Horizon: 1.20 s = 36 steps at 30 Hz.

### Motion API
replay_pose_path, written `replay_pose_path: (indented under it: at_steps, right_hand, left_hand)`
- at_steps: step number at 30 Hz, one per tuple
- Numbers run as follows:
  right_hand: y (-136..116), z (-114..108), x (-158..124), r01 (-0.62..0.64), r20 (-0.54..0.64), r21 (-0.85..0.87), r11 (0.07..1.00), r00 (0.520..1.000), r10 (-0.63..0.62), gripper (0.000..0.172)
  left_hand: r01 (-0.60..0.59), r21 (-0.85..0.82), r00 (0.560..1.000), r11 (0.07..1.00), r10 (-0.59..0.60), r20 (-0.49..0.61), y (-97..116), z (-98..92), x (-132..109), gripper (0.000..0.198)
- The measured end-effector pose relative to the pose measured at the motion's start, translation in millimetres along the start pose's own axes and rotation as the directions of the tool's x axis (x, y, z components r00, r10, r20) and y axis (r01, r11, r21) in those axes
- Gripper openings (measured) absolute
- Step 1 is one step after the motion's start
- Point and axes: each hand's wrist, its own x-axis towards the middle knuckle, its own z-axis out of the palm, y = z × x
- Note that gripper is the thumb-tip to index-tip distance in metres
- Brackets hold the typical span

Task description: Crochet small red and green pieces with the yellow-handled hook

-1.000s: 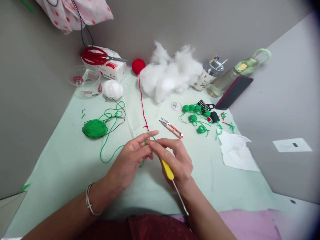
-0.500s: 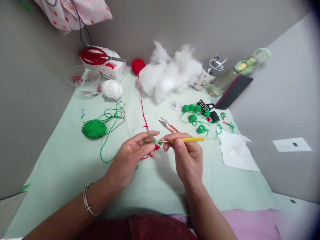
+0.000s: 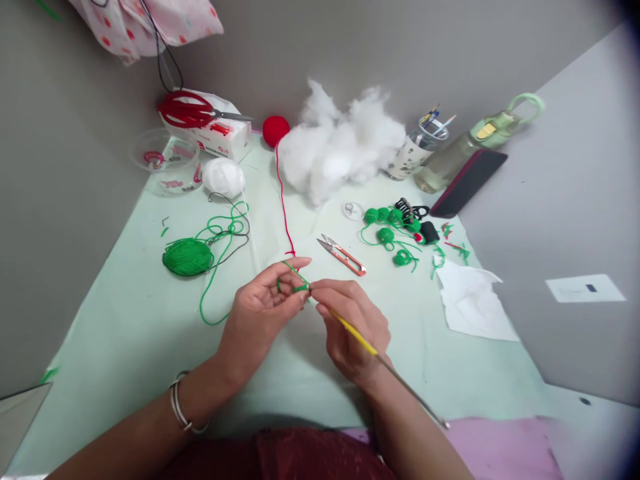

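Note:
My left hand (image 3: 263,303) pinches a small piece of green crochet work (image 3: 301,288), with green yarn drawn over the raised index finger. In my right hand (image 3: 353,327) a crochet hook (image 3: 357,333) with a yellow grip slants down toward my wrist. The fingertips of my right hand meet the work beside my left thumb, so the hook's front tip is hidden. From the left hand the green yarn runs to a green yarn ball (image 3: 189,257). Red yarn from a red yarn ball (image 3: 276,131) passes behind the left fingers. Orange thread snips (image 3: 342,255) lie just beyond my right hand.
White stuffing (image 3: 340,147) is heaped at the back. Several green crocheted balls (image 3: 385,236) lie at the right, near a phone (image 3: 469,183) and a bottle (image 3: 460,157). A white yarn ball (image 3: 224,177) and red scissors (image 3: 187,110) on a box (image 3: 227,137) are back left.
The hook has swung from nearly level to slanting down across my right wrist. My right fingers have closed in on the work, the snips show fully, and the work's red part is out of sight.

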Motion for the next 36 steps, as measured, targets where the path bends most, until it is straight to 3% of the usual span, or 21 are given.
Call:
replay_pose_path:
  at_steps: [2,5,7,9,12,14,20,23,25,28,30,33,36]
  right_hand:
    - [2,2,-4,0.029,-0.02,-0.047,0.998,0.999,-0.03,0.031]
    - [4,2,-5,0.033,-0.049,-0.046,0.998,0.998,-0.035,0.037]
    - [4,0,-3,-0.066,-0.086,0.093,0.993,0.994,0.074,0.035]
    - [3,-2,3,-0.183,-0.133,0.309,0.933,0.963,0.233,0.028]
    - [3,-2,11,-0.28,-0.11,0.552,0.786,0.909,0.401,0.021]
    - [3,1,14,-0.321,-0.054,0.568,0.758,0.904,0.423,0.019]
    - [0,5,7,-0.239,-0.083,0.315,0.919,0.957,0.277,0.022]
    - [0,4,2,-0.113,-0.07,0.105,0.988,0.99,0.121,0.03]
    - [1,1,3,-0.112,-0.079,0.131,0.985,0.989,0.123,0.031]
    - [4,-2,8,-0.25,-0.136,0.414,0.875,0.934,0.331,0.023]
    - [6,-2,12,-0.323,-0.086,0.56,0.763,0.893,0.442,0.019]
    - [6,0,12,-0.385,0.026,0.602,0.699,0.885,0.464,0.017]
    - [8,2,10,-0.422,0.048,0.631,0.651,0.859,0.51,0.016]
  left_hand:
    - [0.014,-0.042,1.0,0.999,-0.013,0.009,-1,1.1,-2,0.041]
    - [0.191,-0.182,0.978,0.964,-0.171,0.122,1,0.4,-1,0.046]
    - [0.31,-0.274,0.946,0.91,-0.266,0.186,3,-1.5,2,0.043]
    - [0.342,-0.321,0.936,0.883,-0.289,0.201,7,-3.6,5,0.039]
    - [0.284,-0.299,0.955,0.911,-0.241,0.174,11,-4.7,7,0.038]
    - [0.232,-0.245,0.968,0.941,-0.197,0.158,11,-3.6,6,0.038]
    - [0.137,-0.125,0.986,0.983,-0.124,0.108,7,-0.6,2,0.036]
    - [0.232,-0.189,0.967,0.954,-0.204,0.154,6,-2.3,4,0.04]
    - [0.32,-0.243,0.94,0.916,-0.273,0.207,6,-4.2,6,0.039]
    - [0.336,-0.295,0.937,0.895,-0.284,0.204,7,-6.1,8,0.033]
    - [0.283,-0.266,0.955,0.922,-0.246,0.163,7,-5.7,8,0.031]
    - [0.194,-0.151,0.977,0.969,-0.177,0.121,7,-3.1,6,0.033]
    - [0.159,-0.069,0.983,0.985,-0.151,0.103,7,-1.2,5,0.035]
